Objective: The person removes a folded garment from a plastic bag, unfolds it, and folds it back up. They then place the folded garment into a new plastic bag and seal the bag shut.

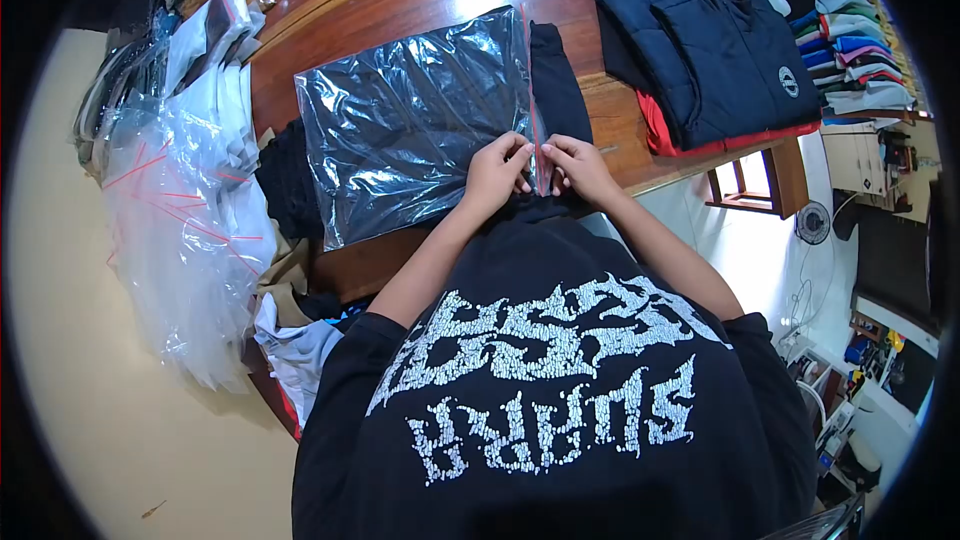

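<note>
A clear zip-lock plastic bag (415, 105) with a dark folded garment inside lies flat on the wooden table in front of me. Its red zip strip runs along the right edge. My left hand (493, 175) pinches the near end of that edge from the left. Facing it closely, my right hand (582, 170) pinches the same edge from the right, thumb and finger together. Beneath the bag, black fabric (560, 90) sticks out on the right, and more dark cloth (287, 180) shows at its left.
Several empty clear bags with red strips (185, 230) hang over the table's left side, near piled packaged clothes (215, 50). A folded navy jacket (720, 65) rests on red cloth at the right. Beyond are stacked colourful garments (855, 50), a wooden stool (755, 180) and a fan (814, 223).
</note>
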The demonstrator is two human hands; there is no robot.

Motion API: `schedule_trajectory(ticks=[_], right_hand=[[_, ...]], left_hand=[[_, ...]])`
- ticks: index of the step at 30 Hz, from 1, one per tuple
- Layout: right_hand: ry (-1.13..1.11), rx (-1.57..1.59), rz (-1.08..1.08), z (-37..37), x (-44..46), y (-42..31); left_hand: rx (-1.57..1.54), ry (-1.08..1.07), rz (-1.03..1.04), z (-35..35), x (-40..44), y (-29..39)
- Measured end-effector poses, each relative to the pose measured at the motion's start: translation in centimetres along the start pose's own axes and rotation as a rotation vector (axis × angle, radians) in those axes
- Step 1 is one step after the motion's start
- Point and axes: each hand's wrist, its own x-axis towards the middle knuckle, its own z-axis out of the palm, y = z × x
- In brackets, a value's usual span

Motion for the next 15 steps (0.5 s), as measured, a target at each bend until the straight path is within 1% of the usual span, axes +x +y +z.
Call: schedule_trajectory(ticks=[6,10,12,13,15], right_hand=[[0.008,0.002,0.016,0.0,0.0,0.1],[-0.033,-0.034,0.031,-0.2,0.0,-0.9],[0.013,-0.084,0.126,0.3,-0.2,-2.6],[0.01,-0.084,0.125,0.5,-0.2,-2.9],[0.059,-0.235,-0.035,0.8,-0.1,-3.3]], left_hand=[[-0.034,-0.006,-0.011,-0.1,0.1,-0.1],[-0.018,-0.015,-0.028,-0.1,0.1,0.1],[-0.005,-0.008,-0.022,0.1,0.1,0.1],[0.008,-0.001,-0.017,0.1,0.0,0.1],[0.0,-0.009,-0.04,0.1,-0.2,0.4]])
